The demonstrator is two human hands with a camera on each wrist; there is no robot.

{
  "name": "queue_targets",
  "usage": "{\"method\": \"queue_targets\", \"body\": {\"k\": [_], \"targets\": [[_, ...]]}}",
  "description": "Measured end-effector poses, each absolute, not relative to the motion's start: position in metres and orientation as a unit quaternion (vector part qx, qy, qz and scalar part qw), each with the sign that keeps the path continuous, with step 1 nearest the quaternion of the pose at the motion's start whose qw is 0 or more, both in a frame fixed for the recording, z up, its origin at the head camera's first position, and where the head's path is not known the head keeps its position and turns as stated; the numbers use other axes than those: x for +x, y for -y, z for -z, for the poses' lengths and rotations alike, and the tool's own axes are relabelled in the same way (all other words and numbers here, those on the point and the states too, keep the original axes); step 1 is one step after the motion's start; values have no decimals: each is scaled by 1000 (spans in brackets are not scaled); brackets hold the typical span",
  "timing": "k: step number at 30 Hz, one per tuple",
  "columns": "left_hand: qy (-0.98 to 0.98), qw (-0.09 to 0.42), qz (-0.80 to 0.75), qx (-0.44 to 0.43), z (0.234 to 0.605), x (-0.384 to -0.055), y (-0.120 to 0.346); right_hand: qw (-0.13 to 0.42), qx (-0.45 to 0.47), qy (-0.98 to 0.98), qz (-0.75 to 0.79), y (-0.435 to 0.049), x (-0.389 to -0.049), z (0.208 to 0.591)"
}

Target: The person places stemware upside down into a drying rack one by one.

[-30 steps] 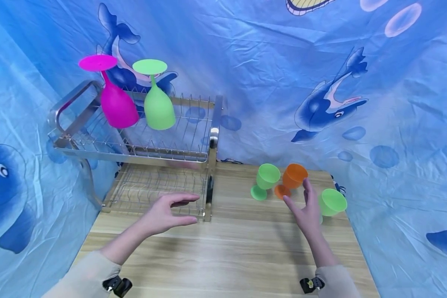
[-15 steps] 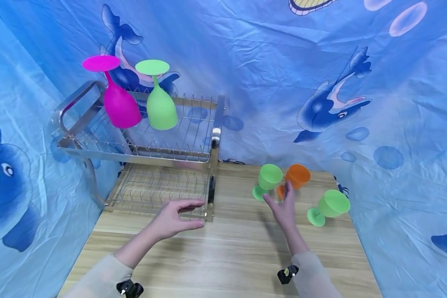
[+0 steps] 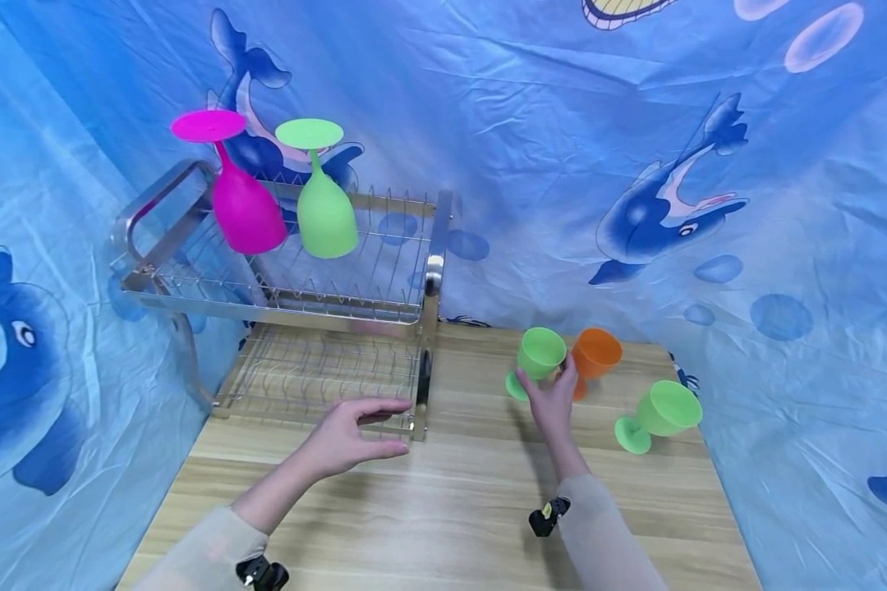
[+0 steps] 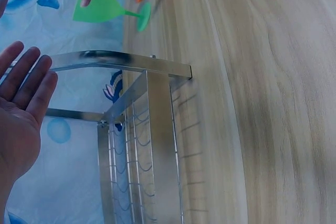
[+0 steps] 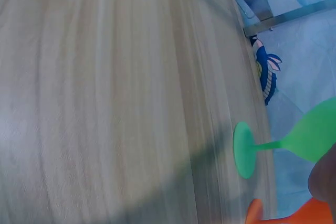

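Observation:
My right hand [image 3: 554, 404] holds the bowl of a green plastic goblet [image 3: 541, 349], with the thumb at its left side and fingers at its right. In the right wrist view this goblet's base [image 5: 244, 149] stands on the table, and a fingertip [image 5: 323, 178] overlaps the bowl's edge. Just right of it stands an orange goblet [image 3: 600, 351], partly hidden by my fingers. Another green goblet [image 3: 667, 409] stands farther right. My left hand [image 3: 356, 437] hovers before the rack's lower right corner, thumb and fingers apart, holding nothing.
A two-tier metal dish rack [image 3: 340, 316] occupies the table's left back. On its upper tier, a magenta goblet [image 3: 245, 209] and a green goblet [image 3: 327, 215] hang upside down. A blue dolphin-print cloth [image 3: 517, 164] surrounds the wooden table [image 3: 458, 509].
My right hand has moved left, away from the right-hand green goblet and past the orange one, to the leftmost green goblet on the table. The left hand has barely moved.

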State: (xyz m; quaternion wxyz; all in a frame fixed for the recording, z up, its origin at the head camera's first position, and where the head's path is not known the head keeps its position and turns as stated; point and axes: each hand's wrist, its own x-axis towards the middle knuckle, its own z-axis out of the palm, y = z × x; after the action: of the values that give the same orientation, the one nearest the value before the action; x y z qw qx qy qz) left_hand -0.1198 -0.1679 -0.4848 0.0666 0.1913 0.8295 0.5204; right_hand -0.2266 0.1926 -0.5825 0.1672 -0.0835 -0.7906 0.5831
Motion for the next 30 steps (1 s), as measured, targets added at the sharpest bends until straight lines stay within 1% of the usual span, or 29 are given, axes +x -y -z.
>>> {"method": "queue_targets", "body": {"k": [9,12,18,30], "targets": [[-829,66,-518,197,486,-120,164,177,-147,786,-573,-186,-239,579],[-829,67,-517,201,487,-121,163,190,-160,783,-571,-185,-243,579],[-826,67,-521,203,490,-121,163,222,-151,775,-572,-185,-248,578],[-833,75,-510,200,491,-122,163,220,-135,801,-540,-180,-245,572]]}}
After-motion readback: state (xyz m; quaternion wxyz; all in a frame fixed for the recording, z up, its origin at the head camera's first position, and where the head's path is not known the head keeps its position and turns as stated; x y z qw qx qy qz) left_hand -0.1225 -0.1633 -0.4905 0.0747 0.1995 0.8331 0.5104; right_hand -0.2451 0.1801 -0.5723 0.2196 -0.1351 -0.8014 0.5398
